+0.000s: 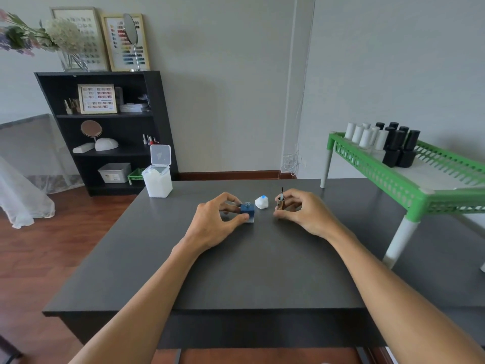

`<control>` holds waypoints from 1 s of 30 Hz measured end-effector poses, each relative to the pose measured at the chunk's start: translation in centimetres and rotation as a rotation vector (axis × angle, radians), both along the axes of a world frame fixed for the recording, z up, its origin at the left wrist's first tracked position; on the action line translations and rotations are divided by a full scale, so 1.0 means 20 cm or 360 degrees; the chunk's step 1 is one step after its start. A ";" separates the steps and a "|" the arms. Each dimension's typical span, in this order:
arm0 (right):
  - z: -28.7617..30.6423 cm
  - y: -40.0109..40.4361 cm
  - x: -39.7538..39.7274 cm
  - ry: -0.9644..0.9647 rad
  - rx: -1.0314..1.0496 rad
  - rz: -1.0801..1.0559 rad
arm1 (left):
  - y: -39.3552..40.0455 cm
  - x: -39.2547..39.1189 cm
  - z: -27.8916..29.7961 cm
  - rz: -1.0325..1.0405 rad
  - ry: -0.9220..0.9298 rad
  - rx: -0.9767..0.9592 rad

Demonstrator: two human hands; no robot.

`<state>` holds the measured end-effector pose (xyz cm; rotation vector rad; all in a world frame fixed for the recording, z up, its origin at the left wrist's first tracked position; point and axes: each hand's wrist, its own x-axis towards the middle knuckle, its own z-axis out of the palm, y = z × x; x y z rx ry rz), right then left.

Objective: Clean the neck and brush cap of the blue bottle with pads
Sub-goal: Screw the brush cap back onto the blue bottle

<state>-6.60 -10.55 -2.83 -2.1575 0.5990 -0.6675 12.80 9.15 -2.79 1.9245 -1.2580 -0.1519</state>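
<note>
Dark grey table (236, 271) mid-room: left hand (215, 224) pinches the open blue bottle (247, 210), right hand (304, 211) grips the brush cap (281, 202), brush up. Used pad (261, 202) between them, pad box (158, 177) at 10 o'clock, green rack (409, 185) at 2.

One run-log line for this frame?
left hand: holds blue bottle, open | right hand: brush cap, brush up | stained pad between

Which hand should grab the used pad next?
Probably neither is free: left hand grips the bottle, right hand holds the brush cap. The pad lies between them, slightly nearer the right.
</note>
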 end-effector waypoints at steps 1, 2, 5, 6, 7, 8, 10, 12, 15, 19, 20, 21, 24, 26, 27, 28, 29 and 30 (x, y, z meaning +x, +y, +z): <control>0.00 0.00 0.00 -0.0028 0.0019 -0.0028 | 0.00 0.00 0.00 0.0000 -0.0016 -0.0002; 0.01 0.00 0.00 -0.0065 0.0042 -0.0056 | 0.00 0.00 0.00 0.0003 -0.0027 -0.0004; 0.02 0.01 0.00 -0.0217 0.0138 -0.0081 | -0.01 0.01 -0.01 0.0019 -0.0025 -0.0002; 0.03 0.02 0.00 -0.0260 0.0170 -0.0063 | -0.01 0.01 -0.01 0.0026 -0.0017 -0.0001; 0.04 0.02 0.00 -0.0295 0.0203 -0.0036 | -0.02 0.01 -0.02 0.0028 -0.0009 0.0002; 0.05 0.04 0.00 -0.0327 0.0232 -0.0005 | -0.02 0.01 -0.02 0.0027 -0.0002 0.0007; 0.06 0.06 0.02 -0.0417 0.0285 0.0073 | -0.02 0.01 -0.02 0.0020 0.0014 0.0013; 0.07 0.08 0.03 -0.0535 0.0344 0.0144 | -0.02 0.01 -0.02 0.0017 0.0039 0.0010; 0.10 0.10 0.06 -0.0645 0.0493 0.0161 | -0.02 0.01 -0.01 0.0009 0.0043 0.0020; 0.12 0.12 0.07 -0.0787 0.0609 0.0154 | -0.03 0.01 -0.01 -0.0001 0.0048 0.0052; 0.13 0.12 0.07 -0.0836 0.0618 0.0151 | -0.03 0.01 -0.01 -0.0001 0.0052 0.0059; 0.13 0.12 0.07 -0.0879 0.0621 0.0142 | -0.03 0.02 -0.01 -0.0002 0.0055 0.0064; 0.15 0.13 0.07 -0.0934 0.0608 0.0116 | -0.03 0.02 -0.01 -0.0005 0.0060 0.0077; 0.16 0.14 0.08 -0.0962 0.0612 0.0095 | -0.03 0.02 -0.01 -0.0013 0.0061 0.0081; 0.16 0.15 0.08 -0.0974 0.0610 0.0080 | -0.03 0.02 -0.01 -0.0018 0.0063 0.0082; 0.16 0.15 0.09 -0.0981 0.0598 0.0070 | -0.03 0.01 0.00 -0.0024 0.0067 0.0082; 0.16 0.16 0.09 -0.0984 0.0583 0.0063 | -0.03 0.01 0.00 -0.0029 0.0073 0.0084; 0.16 0.16 0.09 -0.0987 0.0571 0.0059 | -0.03 0.01 0.00 -0.0034 0.0079 0.0087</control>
